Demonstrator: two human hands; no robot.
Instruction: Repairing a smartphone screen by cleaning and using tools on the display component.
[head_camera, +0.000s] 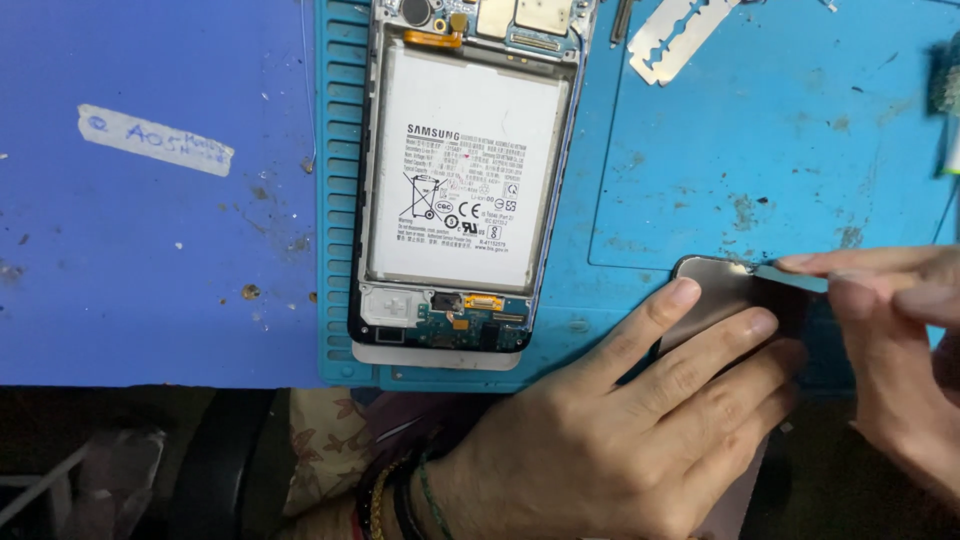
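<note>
Matt blue rubbery mat (700, 180) scuffed and smeared with dark residue, glossy smooth phone back panel (715, 295) with a brownish sheen, matt white battery (465, 170) label, bare shiny metal razor blade (675, 35), worn blue tabletop (150, 250), torn paper tape strip (155, 140)

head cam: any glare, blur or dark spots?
Head view: even light on the blue mat, opened phone sharp; soft sheen on the back cover under the left hand; right hand slightly blurred at the frame edge; below the table edge is dark.
</note>
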